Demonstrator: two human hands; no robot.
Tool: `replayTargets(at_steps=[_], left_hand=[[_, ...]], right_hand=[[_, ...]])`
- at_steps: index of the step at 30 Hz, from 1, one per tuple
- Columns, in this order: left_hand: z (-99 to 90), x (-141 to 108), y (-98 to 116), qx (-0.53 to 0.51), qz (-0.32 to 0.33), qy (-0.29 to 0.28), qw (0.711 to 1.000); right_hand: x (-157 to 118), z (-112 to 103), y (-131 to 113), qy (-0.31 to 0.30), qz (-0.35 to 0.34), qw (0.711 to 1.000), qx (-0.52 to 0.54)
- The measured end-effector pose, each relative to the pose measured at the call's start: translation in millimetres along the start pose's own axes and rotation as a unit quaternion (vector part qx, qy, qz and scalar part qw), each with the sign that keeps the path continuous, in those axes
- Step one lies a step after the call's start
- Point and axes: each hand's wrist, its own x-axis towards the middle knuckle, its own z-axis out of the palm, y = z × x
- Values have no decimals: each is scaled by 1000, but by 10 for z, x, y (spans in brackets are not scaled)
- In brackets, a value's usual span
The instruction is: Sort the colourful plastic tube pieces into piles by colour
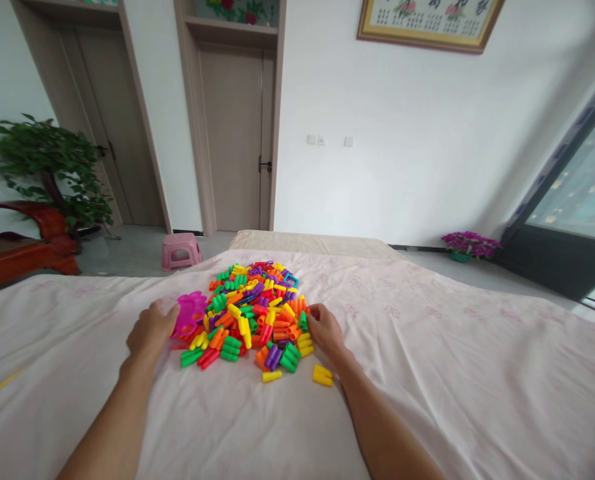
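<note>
A heap of bullet-shaped plastic building blocks (247, 313) in red, orange, yellow, green and purple lies on the cloth in front of me. At its left side, my left hand (152, 328) pinches the edge of a magenta flower-shaped plastic piece (191, 313), which lies against the heap. My right hand (326, 327) is at the heap's right edge, fingers bent inward beside a green block (303, 321). What its fingertips grip, if anything, is hidden. A yellow block (322, 375) lies apart, just below my right hand, and another yellow block (272, 377) sits at the near edge.
A pale floral cloth (427, 373) covers the wide surface around the heap, with folds in it. Beyond its far left edge stand a pink stool (181, 251), a wooden armchair (32, 240) and a leafy plant (52, 167). Purple flowers (471, 244) stand near the right wall.
</note>
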Motion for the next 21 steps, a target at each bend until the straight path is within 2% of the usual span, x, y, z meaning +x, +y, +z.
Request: replayTargets(at_steps=[2,3,4,5,7,9,11,13,15,21], left_hand=[[11,-80,152,41,27,38,998],[22,-150,271,28,64,50,996],[39,-242,410,-18,111,38,993],[63,-353,563,-89,147,4,985],[130,-614,873,-217,173,-102,955],[215,-880,1133,-279,202,-205,916],[304,-1086,1301,-313,204,-261,890],[387,-1192,1369,-326,207,-275,880],[457,-1199,1360,-326,208,-268,883],[544,-1068,1258,-341,180,-209,899]], right_hand=[[4,29,-27,26,-29,997,64],[1,40,-55,41,-50,994,91],[-6,48,-93,52,-75,990,111],[-19,53,-139,59,-103,985,123],[-58,55,-246,61,-169,975,131],[-112,54,-355,52,-239,960,135],[-168,59,-444,34,-300,941,149],[-214,77,-504,10,-343,926,160],[-241,110,-534,-5,-360,919,160],[-269,220,-625,23,-354,923,146]])
